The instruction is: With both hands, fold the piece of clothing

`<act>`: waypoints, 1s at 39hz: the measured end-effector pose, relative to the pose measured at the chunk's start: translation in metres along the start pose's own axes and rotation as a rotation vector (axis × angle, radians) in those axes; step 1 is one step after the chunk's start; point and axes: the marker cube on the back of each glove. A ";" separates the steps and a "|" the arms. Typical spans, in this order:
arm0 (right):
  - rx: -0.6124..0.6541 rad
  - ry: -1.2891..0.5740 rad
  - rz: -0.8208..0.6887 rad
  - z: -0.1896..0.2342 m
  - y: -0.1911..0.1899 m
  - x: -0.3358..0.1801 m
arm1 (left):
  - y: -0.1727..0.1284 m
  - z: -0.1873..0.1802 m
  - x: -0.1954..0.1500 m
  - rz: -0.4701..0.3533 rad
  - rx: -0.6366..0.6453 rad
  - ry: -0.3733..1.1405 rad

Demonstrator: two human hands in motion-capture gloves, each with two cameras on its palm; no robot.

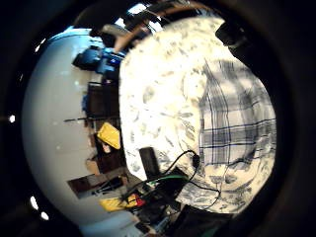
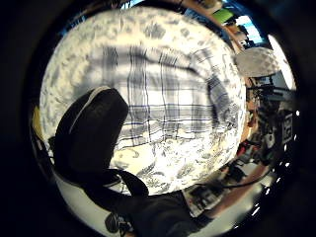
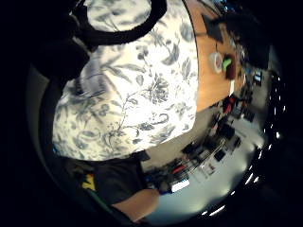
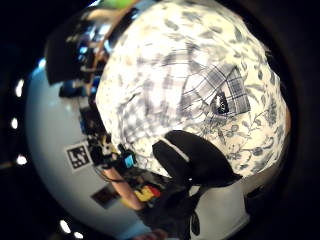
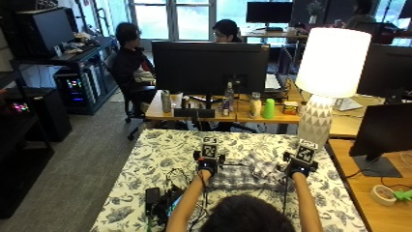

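Note:
A grey-and-white plaid garment [image 5: 248, 175] lies bunched on the floral tablecloth [image 5: 161, 159] in front of me. My left hand [image 5: 207, 166] is at its left edge and my right hand [image 5: 297, 170] at its right edge, both palm down. In the left thumb side palm view the garment [image 2: 168, 98] lies spread below, and my left thumb [image 2: 91, 133] hangs over it without pinching cloth. The right thumb side palm view shows the garment's pocket [image 4: 220, 95], with my right thumb [image 4: 192, 160] over the tablecloth beside it. No cloth is lifted.
A black device with cables [image 5: 161, 195] lies on the table's front left. A white lamp [image 5: 325, 72] stands at the back right corner. A wooden desk at the right carries a monitor [image 5: 386, 140] and a tape roll [image 5: 384, 193].

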 end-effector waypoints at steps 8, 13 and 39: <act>-0.159 0.037 0.162 0.059 0.034 0.004 | 0.014 0.077 0.025 0.083 -0.409 0.207; -0.228 0.058 0.179 0.086 0.033 -0.008 | 0.027 0.100 0.031 0.082 -0.574 0.165; -0.006 0.021 0.049 0.069 0.036 -0.047 | 0.017 0.085 0.025 0.090 -0.544 0.268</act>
